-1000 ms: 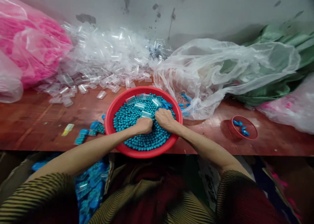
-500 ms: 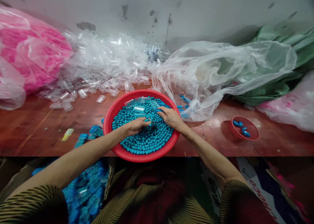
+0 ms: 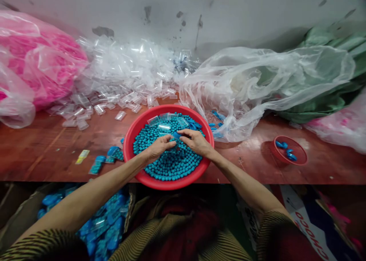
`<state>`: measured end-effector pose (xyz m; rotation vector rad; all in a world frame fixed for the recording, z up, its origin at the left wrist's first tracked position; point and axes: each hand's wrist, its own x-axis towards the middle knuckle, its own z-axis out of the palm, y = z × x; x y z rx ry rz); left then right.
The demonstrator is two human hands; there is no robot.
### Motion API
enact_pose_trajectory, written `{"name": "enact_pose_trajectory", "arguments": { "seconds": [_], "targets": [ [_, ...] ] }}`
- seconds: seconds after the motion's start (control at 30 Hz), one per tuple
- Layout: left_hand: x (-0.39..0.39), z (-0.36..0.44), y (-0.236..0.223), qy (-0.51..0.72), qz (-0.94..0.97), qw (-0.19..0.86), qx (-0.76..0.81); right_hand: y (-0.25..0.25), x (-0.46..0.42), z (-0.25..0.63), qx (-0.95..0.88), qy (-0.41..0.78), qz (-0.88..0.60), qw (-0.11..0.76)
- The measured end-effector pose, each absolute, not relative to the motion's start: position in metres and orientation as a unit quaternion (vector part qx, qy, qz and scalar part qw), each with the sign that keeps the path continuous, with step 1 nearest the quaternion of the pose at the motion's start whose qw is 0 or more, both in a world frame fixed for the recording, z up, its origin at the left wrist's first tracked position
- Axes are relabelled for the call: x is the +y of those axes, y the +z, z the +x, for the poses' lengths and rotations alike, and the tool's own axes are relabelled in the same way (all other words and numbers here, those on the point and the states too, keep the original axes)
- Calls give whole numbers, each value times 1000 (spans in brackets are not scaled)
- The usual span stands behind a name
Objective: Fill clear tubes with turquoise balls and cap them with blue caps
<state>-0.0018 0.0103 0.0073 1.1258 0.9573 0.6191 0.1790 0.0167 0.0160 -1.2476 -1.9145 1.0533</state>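
A red basin (image 3: 130,139) full of small blue beads (image 3: 160,173) stands in front of me at the table edge. Over the beads, my left hand (image 3: 160,146) pinches a small clear plastic container, mostly hidden by the fingers. My right hand (image 3: 197,142) is closed on a blue cap (image 3: 176,135), held at the top of that container. Several clear containers (image 3: 164,127) lie on the beads at the back of the basin. More blue caps (image 3: 193,124) rest inside its right rear side.
Clear containers (image 3: 120,74) are heaped at the back. A pink-filled bag (image 3: 51,63) stands left, a crumpled clear bag (image 3: 243,78) right. A small red basket (image 3: 301,154) holds blue caps. Filled containers (image 3: 97,165) lie left of the basin, others in a box (image 3: 100,223) below.
My right hand has moved from the caps at the basin's right rear down and left to my left hand, bringing a blue cap. The view has shifted slightly.
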Motion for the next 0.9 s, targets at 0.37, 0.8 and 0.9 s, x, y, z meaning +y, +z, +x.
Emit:
{"name": "enact_pose_trajectory", "arguments": {
  "seconds": [0.37, 0.8, 0.9],
  "targets": [
    [14, 2, -4, 77, 529, 637, 556, 4, 22, 195, -647, 436, -535, 323],
    [39, 28, -11, 175, 463, 751, 436, 9, 16, 212, -582, 481, -537, 376],
    [31, 14, -5, 216, 462, 764, 394, 9, 11, 208, -648, 405, -522, 378]
  ]
}}
